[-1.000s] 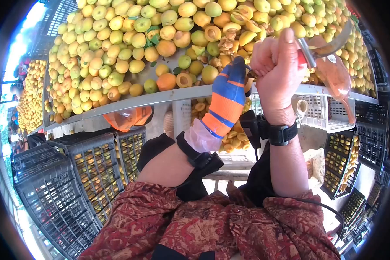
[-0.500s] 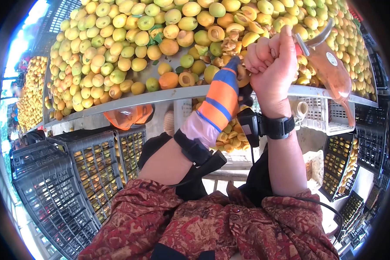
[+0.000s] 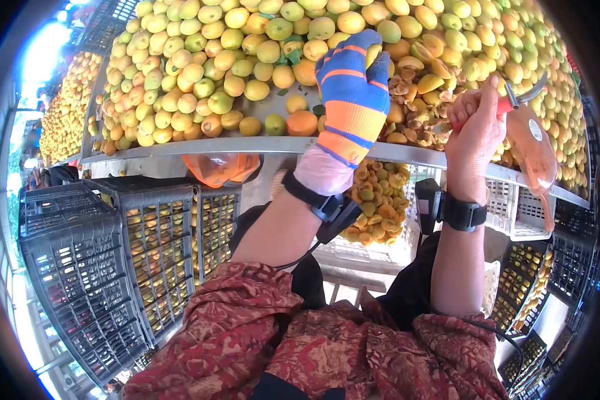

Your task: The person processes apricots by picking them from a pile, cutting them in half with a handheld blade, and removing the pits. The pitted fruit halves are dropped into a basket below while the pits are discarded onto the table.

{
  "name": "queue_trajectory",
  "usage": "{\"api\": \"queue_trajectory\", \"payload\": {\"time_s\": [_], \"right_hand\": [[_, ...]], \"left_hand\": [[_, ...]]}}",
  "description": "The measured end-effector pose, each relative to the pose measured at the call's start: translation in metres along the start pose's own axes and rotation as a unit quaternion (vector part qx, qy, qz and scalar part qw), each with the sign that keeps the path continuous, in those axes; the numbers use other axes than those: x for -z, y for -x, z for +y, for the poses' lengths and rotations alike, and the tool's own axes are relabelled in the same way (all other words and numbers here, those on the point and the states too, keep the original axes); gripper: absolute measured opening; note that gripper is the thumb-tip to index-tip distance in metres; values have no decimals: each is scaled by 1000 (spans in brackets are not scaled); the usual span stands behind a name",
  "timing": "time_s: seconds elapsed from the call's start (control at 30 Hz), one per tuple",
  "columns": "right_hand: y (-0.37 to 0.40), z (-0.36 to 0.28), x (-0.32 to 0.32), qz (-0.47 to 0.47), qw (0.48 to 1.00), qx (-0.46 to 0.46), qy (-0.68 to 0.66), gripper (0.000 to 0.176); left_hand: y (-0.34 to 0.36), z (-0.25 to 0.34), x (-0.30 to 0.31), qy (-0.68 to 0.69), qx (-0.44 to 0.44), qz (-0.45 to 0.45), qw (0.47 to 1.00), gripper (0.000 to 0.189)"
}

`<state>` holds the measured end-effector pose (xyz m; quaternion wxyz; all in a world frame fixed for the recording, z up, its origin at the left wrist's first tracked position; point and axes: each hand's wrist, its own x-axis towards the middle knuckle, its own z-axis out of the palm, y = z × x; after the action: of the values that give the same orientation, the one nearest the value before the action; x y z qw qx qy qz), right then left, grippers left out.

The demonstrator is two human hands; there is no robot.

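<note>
My left hand (image 3: 355, 83), in a blue and orange striped glove, reaches over the heap of apricots (image 3: 200, 63). Its thumb and fingers close around a yellow apricot (image 3: 373, 53), partly covered by the glove. My bare right hand (image 3: 475, 123) is wrapped around a red-handled knife (image 3: 507, 104). The flat blade tip (image 3: 441, 127) shows on the left of the fist, and a curved metal piece (image 3: 532, 89) sticks out on the right. Split apricots and brown scraps (image 3: 407, 113) lie between my hands. Under the table edge, halved apricots (image 3: 377, 207) fill a container.
A metal rim (image 3: 247, 147) edges the sorting table. Black crates (image 3: 80, 287) of fruit stand at the left, with more crates (image 3: 527, 280) at the right. An orange bag (image 3: 220, 168) hangs below the rim; a clear brownish bag (image 3: 532, 147) lies over it at right.
My left hand has moved up and away from my right, onto the heap. My right hand has shifted right and slightly lower, still gripping the knife. The view has shifted slightly.
</note>
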<state>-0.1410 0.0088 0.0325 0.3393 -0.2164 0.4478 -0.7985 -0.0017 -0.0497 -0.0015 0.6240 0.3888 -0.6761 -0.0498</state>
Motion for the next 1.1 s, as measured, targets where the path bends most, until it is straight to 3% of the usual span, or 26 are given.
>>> {"api": "queue_trajectory", "payload": {"time_s": [0.03, 0.07, 0.13, 0.17, 0.2, 0.27, 0.33, 0.37, 0.43, 0.47, 0.5, 0.53, 0.57, 0.6, 0.67, 0.7, 0.83, 1.0, 1.07, 1.1], "right_hand": [[1, 0, 2, -6, 1000, -11, 2, 32], [1, -2, 3, -5, 1000, -10, 1, 32], [2, -6, 3, 13, 999, -43, 10, 32], [2, -8, 5, 15, 999, -40, 9, 32], [2, -10, 7, 13, 999, -39, 17, 31], [3, -11, 9, 15, 999, -36, 26, 31], [1, -2, 8, 10, 985, 33, 167, 29], [-6, 8, 15, -47, 967, 64, 241, 27], [-3, 21, 3, -96, 912, 136, 376, 24], [-8, 35, 1, -128, 876, 190, 424, 21], [-11, 36, -6, -129, 875, 192, 424, 21], [-12, 34, -14, -163, 804, 207, 533, 19], [-13, 35, -22, -194, 718, 219, 631, 19], [-15, 39, -31, -196, 717, 219, 632, 19], [-26, 48, -50, -260, 643, 147, 705, 21], [-29, 56, -55, -290, 603, 161, 725, 24], [-29, 60, -64, -315, 539, 118, 772, 22], [-21, 44, -57, -331, 588, 105, 731, 29], [-17, 39, -51, -331, 705, 108, 618, 31], [-6, 28, -52, -331, 704, 110, 619, 31]], "left_hand": [[5, 11, 12, 106, 191, -84, 972, 21], [8, 20, 22, 108, 190, -84, 972, 21], [12, 33, 41, 179, 207, -319, 908, 27], [10, 36, 47, 103, 86, -356, 925, 32], [5, 32, 53, 106, 85, -357, 924, 32], [-8, 19, 63, 124, 258, -319, 903, 35], [-18, 6, 65, 126, 437, -217, 864, 35], [-18, 5, 63, 129, 436, -219, 863, 35], [-15, 2, 60, 351, 492, -68, 794, 31], [-12, -1, 58, 354, 491, -67, 793, 31], [-9, -4, 58, 401, 526, -18, 750, 28], [-5, -8, 60, 443, 558, 32, 701, 25], [-3, -12, 61, 437, 574, 50, 691, 25], [-3, -13, 63, 438, 574, 51, 690, 25], [-5, -13, 66, 437, 586, 84, 677, 24], [-5, -15, 68, 438, 586, 86, 676, 24], [-3, -21, 74, 464, 603, 82, 644, 24], [5, -9, 66, 456, 633, 38, 624, 25], [6, -7, 60, 444, 626, 22, 640, 31], [2, 0, 60, 471, 648, -6, 599, 35]]}}
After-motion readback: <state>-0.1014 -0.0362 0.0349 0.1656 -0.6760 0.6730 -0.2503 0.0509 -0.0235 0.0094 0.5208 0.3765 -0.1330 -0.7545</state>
